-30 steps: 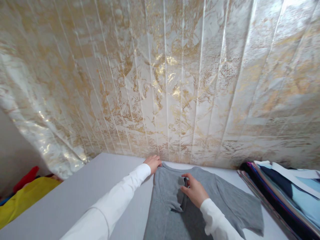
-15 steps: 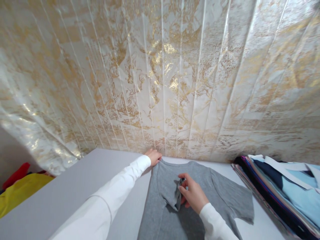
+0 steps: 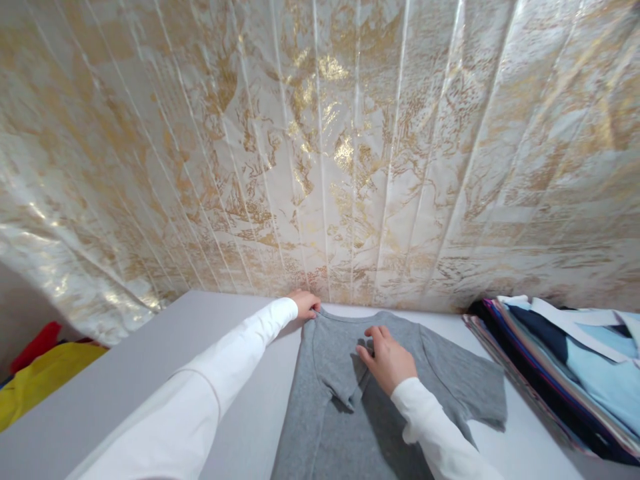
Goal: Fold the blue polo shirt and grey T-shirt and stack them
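A grey T-shirt (image 3: 345,433) lies on the white table, its left side folded inward so that one sleeve (image 3: 343,383) rests across the body. The other sleeve (image 3: 480,387) stretches out to the right. At the far left corner, beside the neckline, my left hand (image 3: 305,304) pinches the fabric between closed fingers. My right hand (image 3: 391,361) hovers just over the folded-in sleeve with thumb and fingers apart, holding nothing. The lower part of the shirt runs out of view.
A stack of folded clothes (image 3: 565,380), light blue on top, stands on the right of the table (image 3: 150,373). Yellow cloth (image 3: 50,377) and red cloth (image 3: 37,347) lie beyond the left edge. Gold-patterned sheeting (image 3: 325,167) hangs right behind the table.
My right hand has let go of the sleeve's edge and lifted slightly up and away; the sleeve now lies flatter. My left hand keeps its hold at the corner. The view has shifted a little.
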### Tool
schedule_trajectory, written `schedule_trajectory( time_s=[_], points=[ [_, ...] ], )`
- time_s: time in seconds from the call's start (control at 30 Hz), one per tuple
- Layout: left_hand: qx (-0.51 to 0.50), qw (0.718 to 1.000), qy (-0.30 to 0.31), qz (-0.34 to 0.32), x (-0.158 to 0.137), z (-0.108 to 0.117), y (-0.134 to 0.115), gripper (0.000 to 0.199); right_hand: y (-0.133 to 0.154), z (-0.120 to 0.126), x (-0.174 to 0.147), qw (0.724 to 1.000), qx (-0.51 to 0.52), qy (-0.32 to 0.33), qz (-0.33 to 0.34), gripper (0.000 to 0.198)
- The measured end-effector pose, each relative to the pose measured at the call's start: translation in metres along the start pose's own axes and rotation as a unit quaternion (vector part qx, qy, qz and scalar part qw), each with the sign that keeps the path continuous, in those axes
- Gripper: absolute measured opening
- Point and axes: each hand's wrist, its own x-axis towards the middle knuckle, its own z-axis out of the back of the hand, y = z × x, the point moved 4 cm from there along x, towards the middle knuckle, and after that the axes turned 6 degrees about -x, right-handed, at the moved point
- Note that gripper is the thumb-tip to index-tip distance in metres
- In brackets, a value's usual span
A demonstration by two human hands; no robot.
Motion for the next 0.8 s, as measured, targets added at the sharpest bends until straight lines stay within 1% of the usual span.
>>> schedule_trajectory(
  time_s=[0.1,0.2,0.3,0.47,0.57,0.63,0.7,0.8],
  points=[
    [0.012,1.000,0.004,-0.005,0.001,0.003,-0.003,0.026,0.005,0.003,0.009,1.000,0.001,0.014,0.009,0.008],
    [0.023,1.000,-0.008,-0.017,0.001,0.006,-0.007,0.026,0.005,0.007,0.010,0.999,0.028,0.022,0.010,0.002],
    [0.032,0.999,-0.027,-0.030,0.001,0.005,-0.012,0.026,0.000,0.007,0.006,0.998,0.057,0.030,-0.004,0.008],
    [0.035,0.996,-0.066,-0.045,0.000,0.000,-0.017,0.025,-0.009,0.000,0.006,0.996,0.068,0.050,-0.023,0.029],
    [0.024,0.994,-0.104,-0.036,-0.004,-0.002,-0.020,0.025,-0.012,-0.002,0.009,0.997,0.058,0.050,-0.019,0.026],
    [0.012,0.990,-0.137,-0.024,-0.012,-0.003,-0.025,0.026,-0.014,-0.001,0.008,0.998,0.040,0.044,-0.020,0.021],
    [-0.006,0.985,-0.172,-0.011,-0.027,-0.003,-0.036,0.025,-0.014,0.001,0.005,0.999,0.021,0.034,-0.012,0.022],
    [-0.044,0.977,-0.209,-0.006,-0.064,-0.009,-0.066,0.015,-0.010,0.005,-0.003,0.999,0.008,0.016,0.037,0.027]
  ],
)
